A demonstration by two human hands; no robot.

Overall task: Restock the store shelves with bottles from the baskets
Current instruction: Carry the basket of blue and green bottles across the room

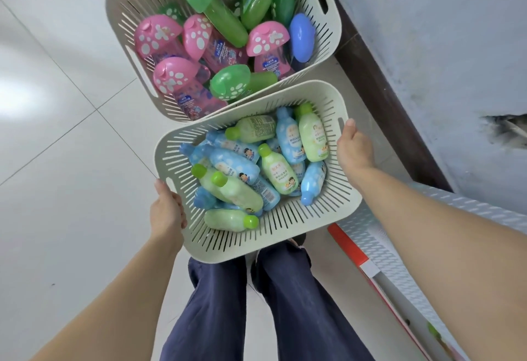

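Near basket gripped at both sides.
Left hand and right hand curl round its rim; small blue and green bottles fill it, the far basket just beyond.

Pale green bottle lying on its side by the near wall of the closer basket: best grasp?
Likely mid-body, from straight above. The pale green plastic bottle lies on its side, nothing over it, lime cap pointing right. The near wall of the cream slotted plastic basket blocks a side approach.
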